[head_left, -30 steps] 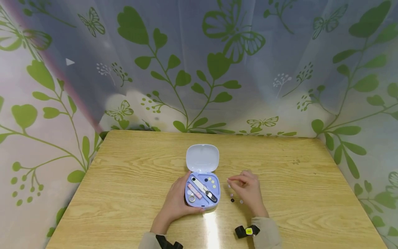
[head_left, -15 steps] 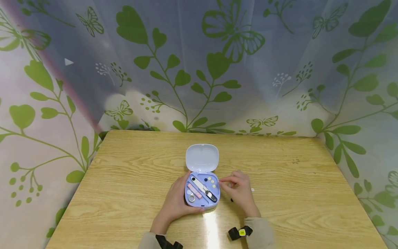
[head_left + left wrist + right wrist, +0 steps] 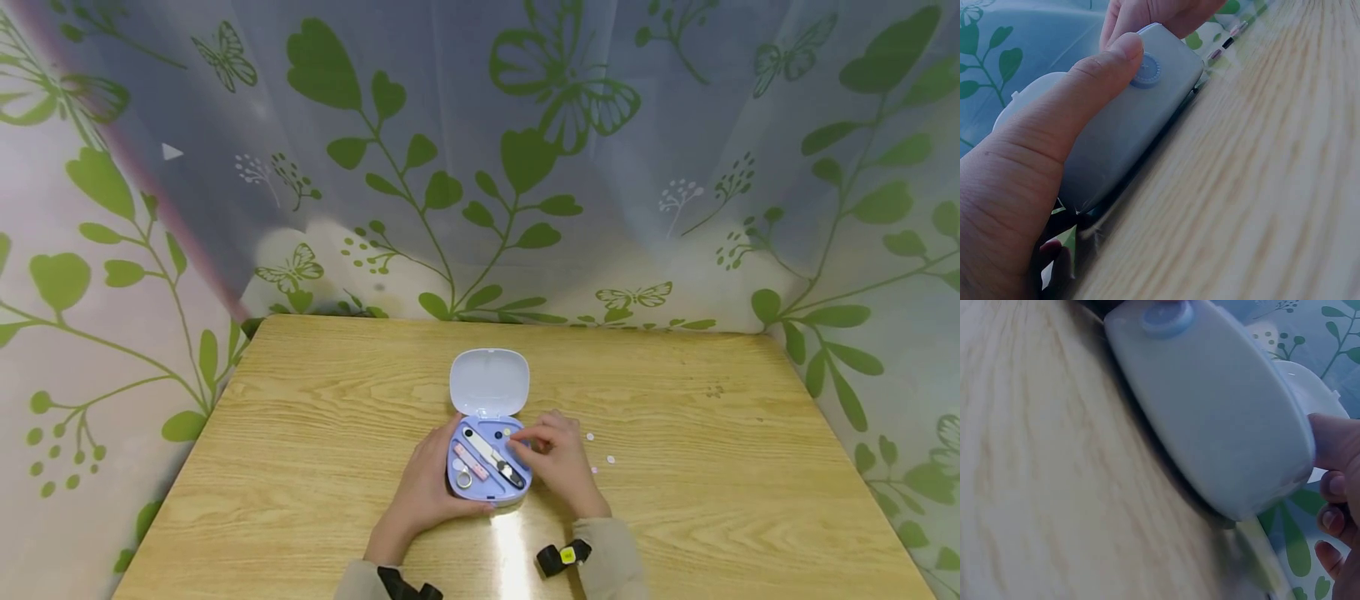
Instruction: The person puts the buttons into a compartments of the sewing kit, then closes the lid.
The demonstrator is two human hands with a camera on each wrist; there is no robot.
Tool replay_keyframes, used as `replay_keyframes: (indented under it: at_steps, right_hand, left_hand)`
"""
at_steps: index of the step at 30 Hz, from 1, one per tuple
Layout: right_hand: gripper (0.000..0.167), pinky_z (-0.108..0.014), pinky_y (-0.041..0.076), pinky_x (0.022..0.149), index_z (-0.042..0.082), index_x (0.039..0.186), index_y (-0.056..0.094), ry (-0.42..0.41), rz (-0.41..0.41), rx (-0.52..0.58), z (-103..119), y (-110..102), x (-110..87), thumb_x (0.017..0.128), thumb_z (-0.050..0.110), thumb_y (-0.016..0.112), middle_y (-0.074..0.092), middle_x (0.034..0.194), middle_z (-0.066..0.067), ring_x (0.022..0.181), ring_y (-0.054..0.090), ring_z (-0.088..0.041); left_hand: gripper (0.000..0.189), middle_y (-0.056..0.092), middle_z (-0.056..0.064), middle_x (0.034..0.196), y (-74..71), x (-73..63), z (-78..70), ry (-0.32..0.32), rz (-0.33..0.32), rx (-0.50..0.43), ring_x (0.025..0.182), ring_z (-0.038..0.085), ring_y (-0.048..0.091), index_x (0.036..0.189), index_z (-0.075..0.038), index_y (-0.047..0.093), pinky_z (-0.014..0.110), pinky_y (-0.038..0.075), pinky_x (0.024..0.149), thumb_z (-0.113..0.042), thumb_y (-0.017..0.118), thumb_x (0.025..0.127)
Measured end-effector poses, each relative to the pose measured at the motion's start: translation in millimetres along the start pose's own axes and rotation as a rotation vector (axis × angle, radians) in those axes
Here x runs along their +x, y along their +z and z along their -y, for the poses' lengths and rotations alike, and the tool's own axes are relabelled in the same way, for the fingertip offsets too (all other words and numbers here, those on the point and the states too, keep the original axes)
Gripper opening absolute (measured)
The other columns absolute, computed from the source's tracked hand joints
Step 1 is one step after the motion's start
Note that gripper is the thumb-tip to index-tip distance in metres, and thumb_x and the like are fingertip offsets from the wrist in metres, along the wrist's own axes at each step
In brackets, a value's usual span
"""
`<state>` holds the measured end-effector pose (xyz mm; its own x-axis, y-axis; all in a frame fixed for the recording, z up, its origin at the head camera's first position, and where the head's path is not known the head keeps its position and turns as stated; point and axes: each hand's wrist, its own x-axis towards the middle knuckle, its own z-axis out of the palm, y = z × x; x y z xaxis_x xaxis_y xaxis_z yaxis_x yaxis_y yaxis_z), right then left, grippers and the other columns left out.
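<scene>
A lilac sewing box (image 3: 490, 496) stands on the table, its pale lid (image 3: 489, 382) raised at the back. My left hand (image 3: 429, 479) grips its left side; in the left wrist view the thumb lies on the front wall beside the round latch (image 3: 1146, 70). Over the right compartment, my right hand (image 3: 558, 458) has thumb and forefinger pinched on a small button, hidden by the fingertips. A dark button (image 3: 498, 435) and a pale yellow button (image 3: 507, 432) show there. Other compartments hold a long white-and-black tool (image 3: 491, 457), a pink strip (image 3: 470, 461) and a silver ring (image 3: 463, 478).
Right of the box, loose white buttons (image 3: 611, 459) lie on the wooden table (image 3: 712, 483), partly behind the right hand. A black button (image 3: 1227, 42) shows among them in the left wrist view. A leaf-patterned curtain (image 3: 480, 208) hangs behind the table.
My right hand has moved left from beside the loose buttons to over the box's right compartment, covering some yellow buttons. The left hand and box have stayed in place.
</scene>
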<state>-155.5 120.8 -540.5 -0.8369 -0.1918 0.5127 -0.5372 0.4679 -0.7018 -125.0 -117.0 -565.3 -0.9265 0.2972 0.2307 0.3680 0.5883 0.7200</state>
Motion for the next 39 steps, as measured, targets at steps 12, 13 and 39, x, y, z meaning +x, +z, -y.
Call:
replay_keyframes:
  at_steps: [12,13,39]
  right_hand:
    - [0.013,-0.030,0.025,0.071,0.017,0.077,0.079,-0.061,0.031,-0.046,-1.0,1.7,4.2,0.072,0.010,0.088,0.039,0.062,0.013,0.066,0.036,-0.004]
    - [0.013,-0.030,0.025,0.071,0.017,0.077,0.079,-0.064,0.033,-0.050,-1.0,1.5,4.3,0.072,0.010,0.088,0.039,0.062,0.013,0.066,0.036,-0.004]
    - [0.018,-0.028,0.031,0.069,0.011,0.081,0.080,-0.098,-0.030,-0.011,6.3,-22.4,11.7,0.069,0.000,0.087,0.043,0.062,0.010,0.062,0.040,-0.009]
  left_hand:
    - [0.136,0.042,0.004,0.153,0.4,-0.2,-1.9,-0.011,0.007,0.002,0.139,0.027,0.038,0.160,-0.025,0.015,0.051,0.026,0.116,-0.076,0.082,0.054]
    - [0.136,0.041,0.004,0.153,0.3,-0.1,-2.1,-0.013,0.010,0.000,0.139,0.027,0.038,0.160,-0.025,0.015,0.051,0.025,0.116,-0.076,0.082,0.054]
    - [0.136,0.046,0.003,0.148,0.1,-0.5,-1.7,0.014,-0.020,-0.010,0.135,0.025,0.042,0.159,-0.021,0.020,0.051,0.028,0.115,-0.073,0.085,0.052]
